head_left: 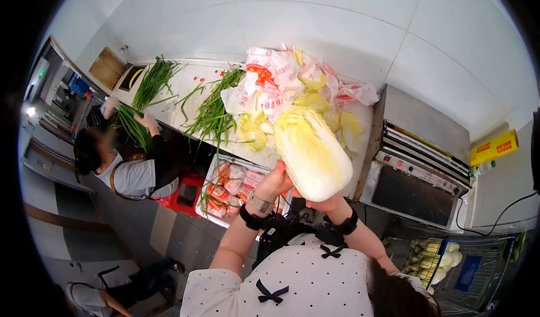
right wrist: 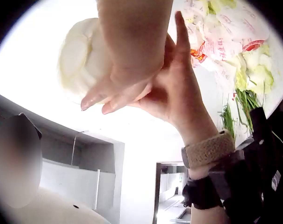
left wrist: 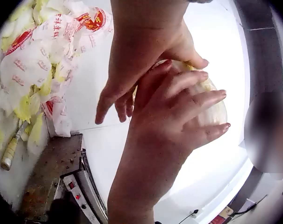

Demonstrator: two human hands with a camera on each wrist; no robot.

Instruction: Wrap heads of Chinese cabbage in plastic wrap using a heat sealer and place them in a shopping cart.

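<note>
A large napa cabbage, pale yellow leaves with a thick white base, is held up over the counter's front edge. My left hand grips its lower left side, while my right hand holds the base end from below. In the left wrist view, the fingers of my right hand spread over the cabbage, close by my left hand. Seen from the right wrist, the white base shows past my right hand. The cabbage hides parts of both hands in the head view.
Printed wrapping paper and loose cabbage leaves lie on the counter, with a knife beside them. Scallions lie left. A metal machine stands right; below are a box of packages and cabbages in a cart. Another person handles greens.
</note>
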